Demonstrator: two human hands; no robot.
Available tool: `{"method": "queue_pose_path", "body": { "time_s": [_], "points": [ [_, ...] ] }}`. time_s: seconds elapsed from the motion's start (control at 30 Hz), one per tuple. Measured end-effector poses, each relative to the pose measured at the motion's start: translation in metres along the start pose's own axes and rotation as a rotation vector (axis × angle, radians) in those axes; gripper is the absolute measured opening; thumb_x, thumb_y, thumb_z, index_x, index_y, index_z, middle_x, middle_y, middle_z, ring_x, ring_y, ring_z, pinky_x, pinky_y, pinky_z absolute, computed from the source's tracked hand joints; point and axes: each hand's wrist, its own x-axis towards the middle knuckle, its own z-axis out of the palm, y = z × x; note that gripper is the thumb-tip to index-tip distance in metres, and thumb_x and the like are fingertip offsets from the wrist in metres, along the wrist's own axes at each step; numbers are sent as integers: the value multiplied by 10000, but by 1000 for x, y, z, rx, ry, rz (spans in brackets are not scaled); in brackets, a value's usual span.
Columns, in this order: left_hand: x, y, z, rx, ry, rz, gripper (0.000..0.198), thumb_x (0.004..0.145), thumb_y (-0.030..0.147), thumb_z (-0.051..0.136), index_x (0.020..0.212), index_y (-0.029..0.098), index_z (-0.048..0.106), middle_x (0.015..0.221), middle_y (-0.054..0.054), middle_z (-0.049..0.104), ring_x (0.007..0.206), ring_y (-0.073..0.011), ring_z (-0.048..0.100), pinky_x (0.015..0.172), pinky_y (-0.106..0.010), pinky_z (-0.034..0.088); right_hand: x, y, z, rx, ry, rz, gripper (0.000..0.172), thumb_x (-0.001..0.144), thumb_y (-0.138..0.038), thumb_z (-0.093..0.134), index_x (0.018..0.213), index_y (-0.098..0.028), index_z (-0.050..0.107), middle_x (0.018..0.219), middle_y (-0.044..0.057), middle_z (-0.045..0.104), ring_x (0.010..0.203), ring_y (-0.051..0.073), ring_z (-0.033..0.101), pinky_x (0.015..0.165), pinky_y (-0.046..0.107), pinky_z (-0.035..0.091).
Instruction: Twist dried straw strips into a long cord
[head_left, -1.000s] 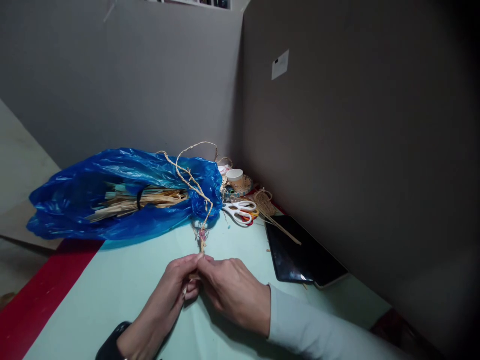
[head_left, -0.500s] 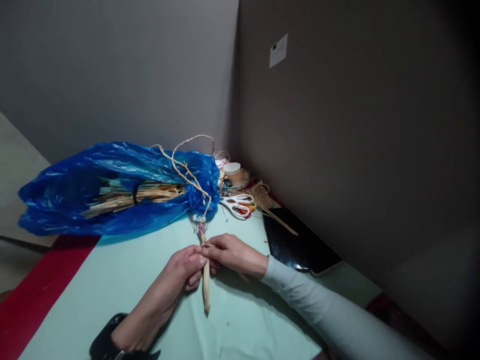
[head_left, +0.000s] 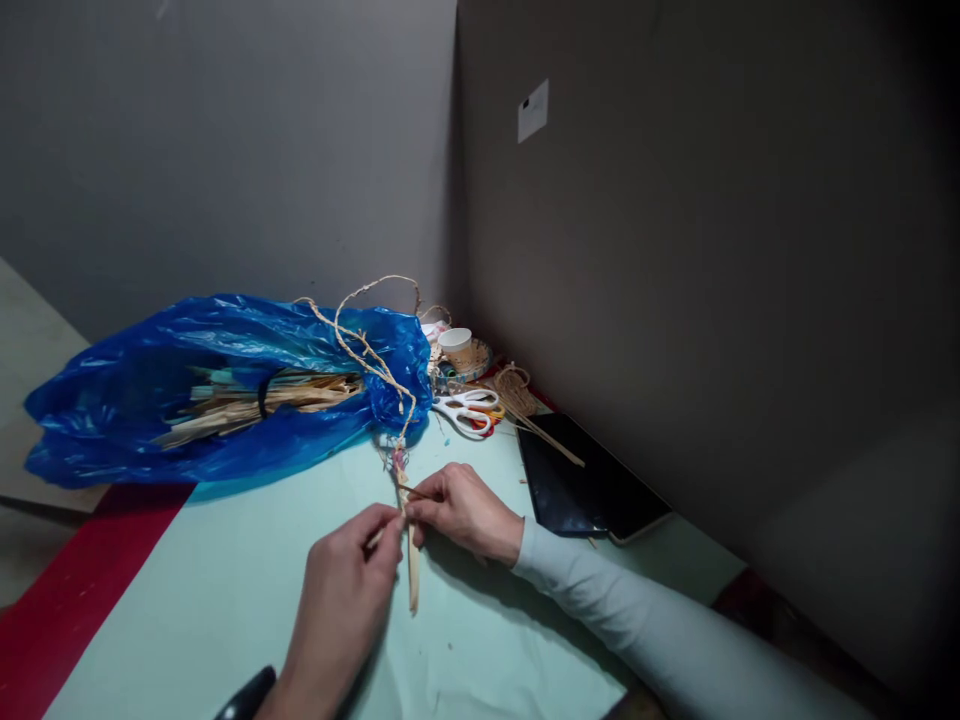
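Pale dried plant strips (head_left: 413, 580), flat like straw or husk, hang down between my two hands over the table. My left hand (head_left: 352, 565) pinches them from the left with thumb and fingertips. From the other side, my right hand (head_left: 461, 510) pinches the strips too, and a thin darker strand sticks out past its fingers. Above the fingers the strips run into a short braided piece with a pinkish knot (head_left: 399, 460). A long twisted cord (head_left: 386, 375) rises from there and loops over the blue bag. My fingertips hide the exact crossing of the strips.
A blue plastic bag (head_left: 225, 325) with a bound bundle of dried strips (head_left: 300, 392) lies at the back left. White-handled scissors (head_left: 469, 412), a paper cup (head_left: 455, 342) and a coil of cord (head_left: 514, 390) sit by the corner. A black tablet-like panel (head_left: 574, 490) lies to the right.
My left hand has turned, its wrist now lower and its back more toward me, with fingertips still on the strips. A thin strand now shows across the braid at my right fingertips.
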Motion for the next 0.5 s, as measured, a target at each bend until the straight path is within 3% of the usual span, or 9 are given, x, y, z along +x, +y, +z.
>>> {"method": "queue_pose_path", "body": {
  "time_s": [0.17, 0.27, 0.37, 0.43, 0.5],
  "points": [
    [-18, -3, 26, 524, 259, 631, 241, 876, 81, 438, 820, 124, 668, 669, -68, 672, 592, -217, 653, 572, -314, 474, 1, 4, 3, 365, -88, 132, 236, 791, -225, 609, 589, -103, 630, 462, -49, 434, 475, 66, 335, 489, 224, 229],
    [-21, -3, 30, 706, 266, 758, 294, 832, -14, 396, 844, 97, 669, 660, -80, 660, 563, -220, 639, 533, -321, 473, 3, 8, 4, 520, -123, 189, 240, 783, -222, 608, 577, -99, 606, 477, -47, 431, 472, 57, 317, 487, 225, 216],
    [-18, 0, 20, 610, 186, 679, 232, 881, 95, 441, 816, 136, 660, 656, -66, 641, 570, -226, 615, 533, -334, 455, 3, 11, 3, 491, -119, 166, 185, 763, -211, 633, 623, -90, 637, 511, -43, 459, 487, 55, 334, 490, 218, 221],
    [-12, 2, 9, 364, 141, 477, 198, 905, 258, 495, 812, 176, 649, 720, -62, 645, 676, -238, 620, 620, -353, 466, 2, 10, 0, 457, -133, 118, 190, 784, -219, 620, 652, -88, 660, 508, -39, 477, 479, 58, 348, 486, 220, 226],
    [-1, 2, -1, 14, 108, 181, 200, 899, 329, 507, 807, 202, 632, 788, -57, 646, 775, -232, 611, 728, -363, 465, 1, 8, -3, 450, -154, 83, 239, 821, -235, 591, 656, -84, 675, 477, -37, 467, 462, 63, 345, 483, 226, 223]
  ]
}}
